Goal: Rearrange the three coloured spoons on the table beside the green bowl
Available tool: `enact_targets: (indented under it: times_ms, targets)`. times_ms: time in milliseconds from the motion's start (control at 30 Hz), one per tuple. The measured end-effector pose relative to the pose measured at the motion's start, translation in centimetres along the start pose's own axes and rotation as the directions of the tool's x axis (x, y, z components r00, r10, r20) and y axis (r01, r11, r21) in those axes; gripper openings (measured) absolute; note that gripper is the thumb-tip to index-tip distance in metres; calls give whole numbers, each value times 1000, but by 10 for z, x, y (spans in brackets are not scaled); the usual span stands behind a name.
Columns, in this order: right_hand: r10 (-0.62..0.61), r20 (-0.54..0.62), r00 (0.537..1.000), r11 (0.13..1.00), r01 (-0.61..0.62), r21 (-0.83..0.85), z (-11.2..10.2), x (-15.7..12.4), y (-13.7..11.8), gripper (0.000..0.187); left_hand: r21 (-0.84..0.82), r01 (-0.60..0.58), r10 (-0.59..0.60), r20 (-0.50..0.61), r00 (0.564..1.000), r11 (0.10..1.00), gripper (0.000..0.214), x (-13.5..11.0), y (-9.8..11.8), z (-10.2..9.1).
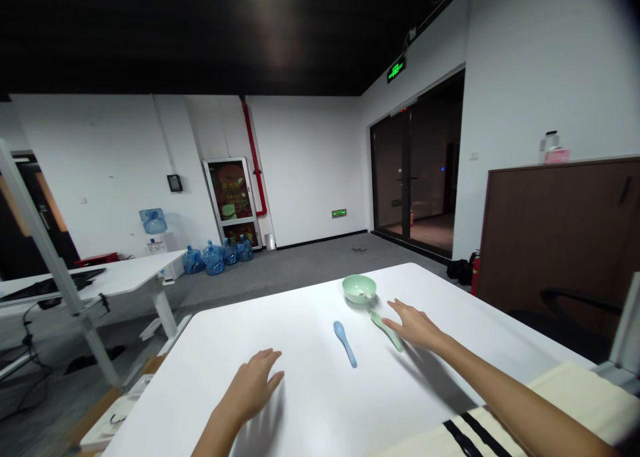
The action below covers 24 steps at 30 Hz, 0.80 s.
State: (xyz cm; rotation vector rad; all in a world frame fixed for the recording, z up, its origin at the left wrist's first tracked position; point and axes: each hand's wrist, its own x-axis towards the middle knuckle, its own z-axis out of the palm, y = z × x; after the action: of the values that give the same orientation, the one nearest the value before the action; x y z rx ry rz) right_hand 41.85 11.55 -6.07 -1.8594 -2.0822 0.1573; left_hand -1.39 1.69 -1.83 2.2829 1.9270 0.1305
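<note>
A light green bowl (359,290) stands near the far edge of the white table (300,404); something pale lies inside it, too small to make out. A blue spoon (345,343) rests on the tabletop in front of the bowl. To its right lies a green spoon (390,333), partly beside my right hand (416,325). That hand hovers above the table with its fingers apart, holding nothing. Off to the left of the blue spoon, my left hand (256,382) is raised over the tabletop, thumb spread from the fingers and nothing in it.
A cream cloth (560,404) with black stripes lies at the table's near right. Beyond the table are several blue water bottles (215,260) on the floor and another white desk (125,277) at left. A brown cabinet (555,237) stands at right.
</note>
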Motion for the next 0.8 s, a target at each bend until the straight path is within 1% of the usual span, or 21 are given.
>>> enact_targets:
  times_ms: [100,200,267,400,467,533,633,700,800]
  targets:
    - [-16,-27,1000,1000,16,6,0,3,-2,70,-11,0,0,5,1000,1000,55,0,0,0]
    - [-20,-54,998,1000,20,1,-5,17,-7,61,-14,-1,1,15,1000,1000,56,-1,2,-1]
    - [0,-58,998,1000,0,-4,-12,34,-13,54,-21,-8,8,11,1000,1000,56,-2,2,-1]
    - [63,-52,997,998,-64,-21,-24,78,-29,44,-32,-11,11,5,1000,999,55,-1,1,1]
    - [111,-22,994,992,-112,-52,-25,100,-37,41,-33,-3,3,9,1000,999,54,-2,1,2]
    - [141,12,990,987,-139,-86,-22,119,-43,39,-34,5,-5,12,1000,999,54,-3,1,1]
    - [169,55,984,981,-162,-110,-9,140,-45,36,-32,15,-14,22,1000,999,54,-5,2,-2]
    - [190,72,979,977,-181,-115,3,152,-42,36,-52,20,-19,18,1000,998,54,-5,3,-2]
    - [220,88,972,970,-208,-124,22,164,-34,42,-60,18,-17,14,1000,998,53,-3,3,1]
